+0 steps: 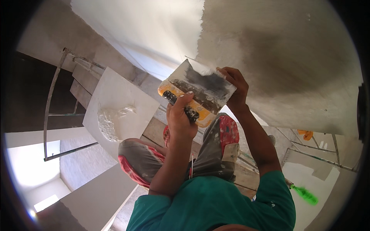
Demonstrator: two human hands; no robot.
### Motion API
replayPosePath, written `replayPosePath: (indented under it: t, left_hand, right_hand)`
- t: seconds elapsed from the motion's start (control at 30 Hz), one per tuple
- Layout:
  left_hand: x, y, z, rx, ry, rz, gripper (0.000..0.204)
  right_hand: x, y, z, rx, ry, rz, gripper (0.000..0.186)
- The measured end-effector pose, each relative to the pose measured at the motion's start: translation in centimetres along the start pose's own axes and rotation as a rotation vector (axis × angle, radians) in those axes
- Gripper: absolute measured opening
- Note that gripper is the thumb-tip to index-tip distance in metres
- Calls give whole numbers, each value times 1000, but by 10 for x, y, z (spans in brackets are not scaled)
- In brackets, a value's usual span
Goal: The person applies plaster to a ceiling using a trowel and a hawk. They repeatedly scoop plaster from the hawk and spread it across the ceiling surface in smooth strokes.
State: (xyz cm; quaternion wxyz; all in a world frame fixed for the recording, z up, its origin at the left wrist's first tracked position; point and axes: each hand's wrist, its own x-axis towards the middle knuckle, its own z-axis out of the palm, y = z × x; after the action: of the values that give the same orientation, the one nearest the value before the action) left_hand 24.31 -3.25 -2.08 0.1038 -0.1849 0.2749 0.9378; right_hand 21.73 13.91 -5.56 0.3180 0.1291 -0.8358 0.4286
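My left hand (179, 121) grips the yellow-and-black handle of a wide putty knife (206, 84), whose metal blade is smeared with grey and white residue. My right hand (237, 86) is closed at the blade's upper right, on what looks like a second blade (196, 59), mostly hidden behind the first. Left of my hands lies a white square board (98, 92) carrying a glossy lump of white putty (113, 123). My paint-spattered grey and red trousers (208, 158) show below the tools.
I sit on wooden planks (156, 133) with metal scaffold frames (54, 100) at left and right (333, 150). A green roller (304, 194) is at lower right, an orange item (305, 134) on the right frame. Patchy white and grey surfaces (269, 46) stretch across the top; a bright opening is lower left.
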Motion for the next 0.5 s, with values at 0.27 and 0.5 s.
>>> replayPosePath:
  t: [0.27, 0.5]
  left_hand:
    - [-1, 23, 9, 3, -26, 169, 24]
    - [161, -29, -144, 94, 5, 89, 32]
  right_hand:
    - [-25, 53, -64, -370, -141, -69, 37]
    - [-10, 67, -326, -714, 488, 17, 37]
